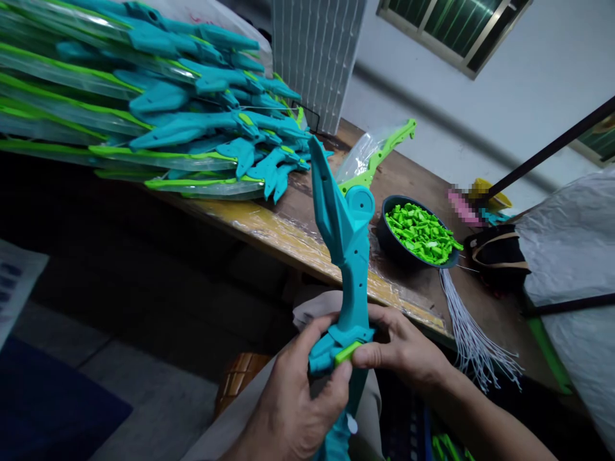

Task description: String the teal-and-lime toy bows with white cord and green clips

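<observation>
- Left hand (298, 397) grips the upright teal plastic toy bow (355, 282), thumb against its green insert (348, 353).
- Right hand (408, 349) clasps the bow's other side, thumb touching the insert.
- Bowl (390, 241): two o'clock from them.
- Bow pile (192, 128): eleven o'clock.

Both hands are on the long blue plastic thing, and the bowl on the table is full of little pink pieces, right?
Nearly! The little pieces in the bowl on the table are bright green, not pink, as the head view shows. Left hand and right hand are on the long blue plastic thing.
</observation>
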The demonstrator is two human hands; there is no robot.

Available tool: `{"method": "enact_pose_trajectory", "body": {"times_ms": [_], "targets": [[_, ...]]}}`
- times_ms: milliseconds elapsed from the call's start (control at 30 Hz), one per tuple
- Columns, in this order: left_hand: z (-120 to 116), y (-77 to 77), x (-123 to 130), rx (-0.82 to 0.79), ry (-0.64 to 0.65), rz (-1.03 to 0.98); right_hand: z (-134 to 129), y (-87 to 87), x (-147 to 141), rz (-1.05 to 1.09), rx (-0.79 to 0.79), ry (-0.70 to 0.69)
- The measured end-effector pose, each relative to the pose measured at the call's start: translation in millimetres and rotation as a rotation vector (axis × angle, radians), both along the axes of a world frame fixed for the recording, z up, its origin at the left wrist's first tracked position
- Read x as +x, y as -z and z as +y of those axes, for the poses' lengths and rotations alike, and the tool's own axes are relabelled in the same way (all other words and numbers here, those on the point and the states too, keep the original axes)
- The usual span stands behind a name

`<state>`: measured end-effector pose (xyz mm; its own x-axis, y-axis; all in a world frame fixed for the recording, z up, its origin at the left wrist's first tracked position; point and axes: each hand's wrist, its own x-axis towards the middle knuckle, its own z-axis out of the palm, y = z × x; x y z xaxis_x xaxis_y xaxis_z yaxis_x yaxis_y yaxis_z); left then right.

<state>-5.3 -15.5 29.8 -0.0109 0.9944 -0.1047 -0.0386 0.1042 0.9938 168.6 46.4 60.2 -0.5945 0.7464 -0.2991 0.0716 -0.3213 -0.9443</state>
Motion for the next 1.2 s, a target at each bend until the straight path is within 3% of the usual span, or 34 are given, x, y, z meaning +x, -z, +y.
{"method": "enact_pose_trajectory", "body": {"times_ms": [133, 333, 433, 567, 700, 800, 900, 1000, 1100, 1200], "targets": [[-2, -2.0, 1, -0.001, -0.005, 0.02, -4, 3.8, 4, -0.067, 0.237, -0.035], [3, 17.9, -4, 0.04, 0.088, -0.052, -9, 21.9, 10, -0.147, 0.575, -0.024], [5, 25.3, -5, 0.049, 0.11, -0.068, -8, 27.1, 9, -0.174, 0.591, -0.017], [11, 35.9, -7, 0.011, 0.069, -0.039, -1, 28.8, 6, -0.218, 0.486, -0.016], [22, 51.1, -17, -0.079, 0.1, -0.079, 16, 25.9, 5, -0.275, 0.489, -0.152], [30, 59.8, -26, -0.265, 0.12, -0.452, 45, 21.3, 21, -0.422, 0.595, -0.209], [39, 67.4, -32, -0.494, 0.162, -0.847, 94, 12.9, 56, -0.787, 0.688, 0.092], [50, 73.2, -28, -0.651, 0.226, -1.043, 154, 4.9, 99, -1.093, 0.728, 0.352], [57, 77.0, -17, -0.675, 0.313, -1.178, 202, 6.7, 128, -1.367, 0.706, 0.42], [64, 81.8, -8, -0.592, 0.35, -1.22, 227, 19.5, 136, -1.553, 0.673, 0.365]]}}
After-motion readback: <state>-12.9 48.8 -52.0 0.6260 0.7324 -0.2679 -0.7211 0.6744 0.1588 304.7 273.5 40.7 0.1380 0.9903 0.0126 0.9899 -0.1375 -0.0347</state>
